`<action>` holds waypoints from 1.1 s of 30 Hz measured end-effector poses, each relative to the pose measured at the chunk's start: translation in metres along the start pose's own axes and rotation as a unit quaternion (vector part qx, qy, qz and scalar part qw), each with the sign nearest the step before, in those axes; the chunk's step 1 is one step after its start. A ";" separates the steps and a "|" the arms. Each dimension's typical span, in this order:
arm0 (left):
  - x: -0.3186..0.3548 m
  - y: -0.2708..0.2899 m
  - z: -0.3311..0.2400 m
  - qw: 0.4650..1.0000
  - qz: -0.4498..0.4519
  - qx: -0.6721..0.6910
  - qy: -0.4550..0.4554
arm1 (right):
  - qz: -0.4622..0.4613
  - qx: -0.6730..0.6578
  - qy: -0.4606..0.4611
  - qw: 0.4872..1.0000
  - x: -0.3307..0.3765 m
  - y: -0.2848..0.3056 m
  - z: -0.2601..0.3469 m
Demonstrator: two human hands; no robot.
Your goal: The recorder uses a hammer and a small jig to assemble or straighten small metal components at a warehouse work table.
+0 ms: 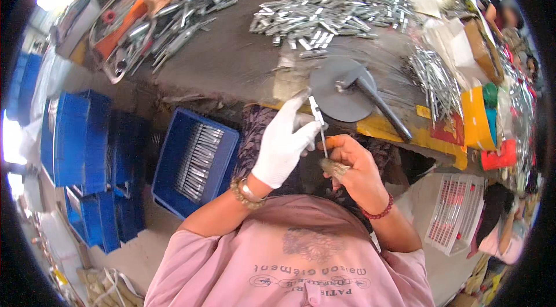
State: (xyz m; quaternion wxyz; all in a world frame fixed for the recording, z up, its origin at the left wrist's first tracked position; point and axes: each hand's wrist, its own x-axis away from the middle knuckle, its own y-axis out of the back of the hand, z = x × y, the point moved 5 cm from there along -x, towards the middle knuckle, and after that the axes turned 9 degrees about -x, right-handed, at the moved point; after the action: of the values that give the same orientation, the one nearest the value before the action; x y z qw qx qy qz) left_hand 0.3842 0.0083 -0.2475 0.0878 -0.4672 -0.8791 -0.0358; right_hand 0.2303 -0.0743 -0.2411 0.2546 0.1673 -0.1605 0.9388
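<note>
Head view: thin steel rod (322, 133) between gloved left hand (284, 144), bare right hand (350, 163).

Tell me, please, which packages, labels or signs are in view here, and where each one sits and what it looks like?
Red label: flat on the bench's right front edge, squarish, red with pale marks.
Yellow tag: just left of the red label, small yellow rectangle.
Cardboard box: far right of the bench, open, brown.
No screens show.

Right hand (350, 163) hides the thin metal piece's (319, 120) lower end; far clutter blurs.
</note>
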 end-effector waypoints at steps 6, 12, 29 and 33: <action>0.005 0.027 0.018 0.996 -0.071 -0.010 -0.054 | -0.061 0.186 0.154 0.969 0.010 0.005 0.019; 0.037 0.138 0.070 0.950 -0.274 -0.147 0.012 | -0.247 0.475 0.455 0.711 0.003 0.049 0.043; -0.024 0.322 0.263 0.829 -0.429 -0.274 0.230 | -0.315 0.586 0.511 0.545 -0.017 0.051 0.026; -0.028 0.324 0.272 0.790 -0.465 -0.335 0.216 | -0.308 0.590 0.508 0.547 -0.019 0.049 0.026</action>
State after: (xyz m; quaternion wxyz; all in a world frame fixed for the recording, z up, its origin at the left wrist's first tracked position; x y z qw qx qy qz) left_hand 0.6349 0.2068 -0.5260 0.0859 0.0176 -0.8810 -0.4648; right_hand 0.2257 -0.1327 -0.2361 0.4116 -0.1853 0.6472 0.6144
